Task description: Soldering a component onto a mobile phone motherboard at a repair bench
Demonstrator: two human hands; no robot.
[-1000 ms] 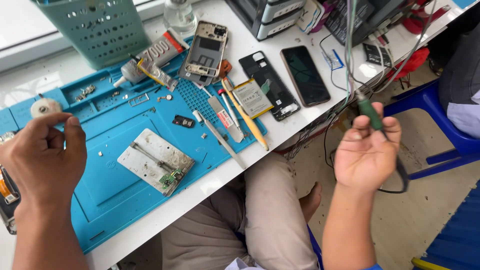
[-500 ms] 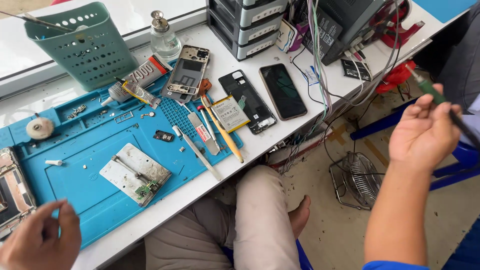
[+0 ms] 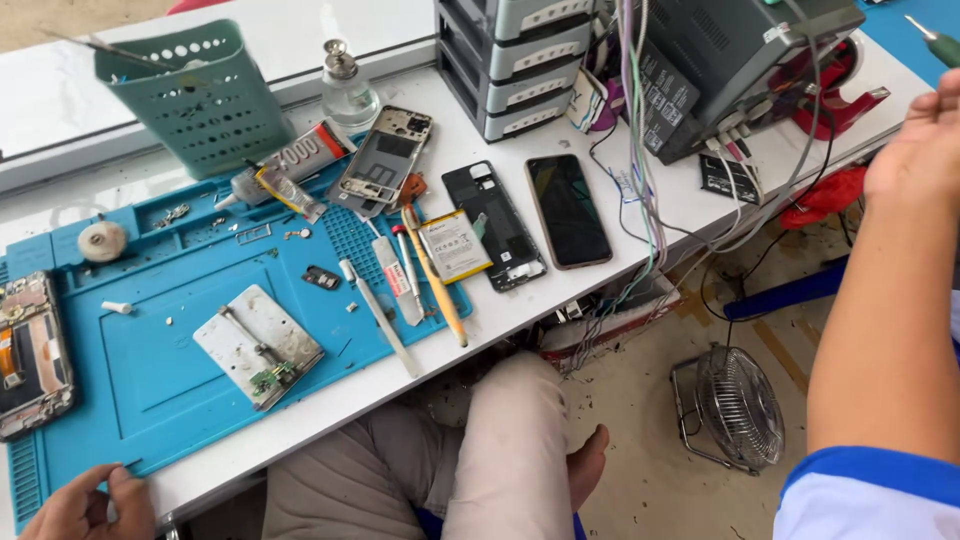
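Two hands show here, one at each edge. The left hand [image 3: 90, 505] rests low at the near edge of the surface [image 3: 700, 190], its fingers loosely curled and touching the front rim of the blue mat [image 3: 170, 390]. It has hold of nothing that I can see. The right hand [image 3: 915, 150] is up high on the far right, away from the mat. A green-handled tool [image 3: 935, 40] pokes out just above it, with its metal tip pointing up and left. Most of the hand is cut off, so I cannot tell how tight it grips or how far open it is.

On the mat lies a small metal plate [image 3: 258, 345] with a little green board clipped to it. An opened phone [image 3: 35, 355] lies at the left end of the mat. Thin tools, a yellow pencil-like stick [image 3: 435, 285] and a flat battery [image 3: 455, 245] sit at the right end. A dark phone [image 3: 568, 210] lies just beside them on the white top, near a bunch of hanging wires [image 3: 640, 150].

What could go wrong? I think the raised arm could catch the wires and tug them. The tool's tip could scratch the dark phone if it swings low. Tiny screws on the mat could roll off if the left hand bumps it.
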